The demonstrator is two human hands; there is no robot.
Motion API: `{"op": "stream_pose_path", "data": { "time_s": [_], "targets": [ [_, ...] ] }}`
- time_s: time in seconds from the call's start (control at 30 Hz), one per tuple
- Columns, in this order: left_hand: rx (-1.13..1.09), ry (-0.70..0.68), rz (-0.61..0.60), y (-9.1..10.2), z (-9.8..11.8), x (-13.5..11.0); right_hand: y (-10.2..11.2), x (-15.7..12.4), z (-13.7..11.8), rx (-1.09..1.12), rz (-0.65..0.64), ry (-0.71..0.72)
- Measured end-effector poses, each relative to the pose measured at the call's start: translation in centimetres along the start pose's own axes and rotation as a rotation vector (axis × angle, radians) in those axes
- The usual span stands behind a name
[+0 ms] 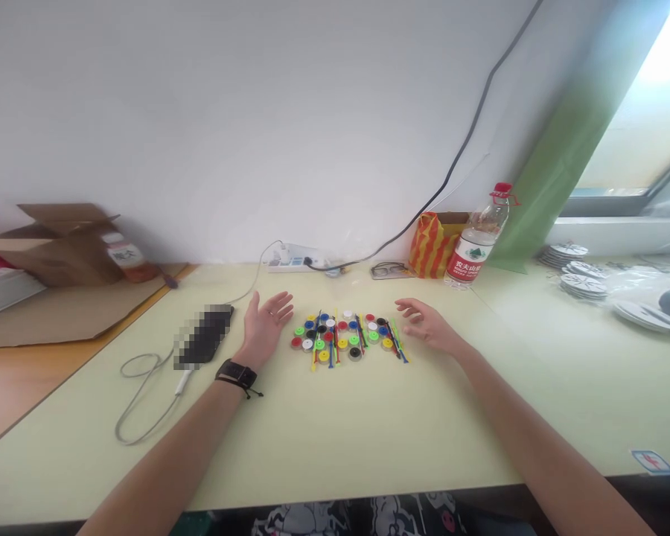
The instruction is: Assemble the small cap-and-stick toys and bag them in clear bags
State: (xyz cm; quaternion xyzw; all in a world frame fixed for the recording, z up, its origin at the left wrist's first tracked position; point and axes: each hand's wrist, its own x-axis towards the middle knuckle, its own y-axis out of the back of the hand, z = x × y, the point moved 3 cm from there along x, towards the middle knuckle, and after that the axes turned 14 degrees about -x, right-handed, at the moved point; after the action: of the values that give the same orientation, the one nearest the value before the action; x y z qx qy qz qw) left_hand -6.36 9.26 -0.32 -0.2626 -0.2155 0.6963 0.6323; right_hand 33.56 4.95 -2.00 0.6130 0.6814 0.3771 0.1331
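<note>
Several small round discs in red, blue, green, yellow, white and black, such as the yellow disc (324,356), lie in a cluster on the pale table. Thin coloured plastic sticks (330,356) lie among and across them. My left hand (266,321) is left of the cluster, palm up with fingers stretched out, holding nothing. On the other side, my right hand (424,324) hovers by the cluster's right edge, its fingers apart and slightly curved, with nothing visible in it. Neither hand appears to grip a disc or stick.
A phone (206,339) on a charging cable lies left of my left arm. Behind are a power strip (295,258), a striped bag (429,247) and a large water bottle (474,249). A cardboard box (72,249) stands far left; stacked white discs (584,286) sit right.
</note>
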Motion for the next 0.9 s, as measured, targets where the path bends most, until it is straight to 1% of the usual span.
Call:
{"op": "stream_pose_path", "data": {
  "time_s": [0.07, 0.1, 0.17, 0.23, 0.33, 0.4, 0.43, 0.5, 0.6, 0.7, 0.8, 0.9],
  "targets": [
    [0.173, -0.1, -0.009, -0.5, 0.0, -0.4, 0.5, -0.4, -0.6, -0.179, -0.042, 0.107],
    [0.281, -0.178, -0.025, -0.8, 0.0, -0.8, 0.6, -0.6, -0.9, -0.233, -0.062, 0.143],
    [0.503, -0.352, -0.106, -1.9, 0.0, -1.9, 0.8, -0.7, -1.6, -0.287, -0.096, 0.184],
    [0.712, -0.496, -0.205, -3.1, -0.3, -3.3, 0.9, -0.8, -2.3, -0.326, -0.121, 0.171],
    [0.951, -0.684, -0.34, -4.8, -0.8, -5.5, 0.6, -1.0, -3.6, -0.39, -0.147, 0.085],
    [1.05, -0.754, -0.502, -5.9, -1.4, -6.8, 0.3, -1.3, -4.6, -0.417, -0.171, 0.063],
    [1.063, -0.785, -0.568, -6.2, -1.7, -7.4, 0.2, -1.4, -5.1, -0.427, -0.185, 0.07],
    [1.067, -0.819, -0.653, -6.7, -2.1, -8.3, -0.3, -1.6, -6.0, -0.442, -0.208, 0.097],
    [1.081, -0.795, -0.716, -7.1, -2.7, -9.1, -0.9, -1.8, -6.5, -0.44, -0.243, 0.112],
    [1.09, -0.737, -0.776, -7.3, -3.2, -9.7, -1.2, -1.9, -6.6, -0.409, -0.263, 0.101],
    [1.083, -0.658, -0.847, -7.5, -3.8, -10.2, -1.2, -2.0, -6.9, -0.397, -0.245, 0.113],
    [1.101, -0.576, -0.84, -7.7, -4.4, -10.7, -1.4, -2.3, -7.9, -0.351, -0.196, 0.165]
  ]
}}
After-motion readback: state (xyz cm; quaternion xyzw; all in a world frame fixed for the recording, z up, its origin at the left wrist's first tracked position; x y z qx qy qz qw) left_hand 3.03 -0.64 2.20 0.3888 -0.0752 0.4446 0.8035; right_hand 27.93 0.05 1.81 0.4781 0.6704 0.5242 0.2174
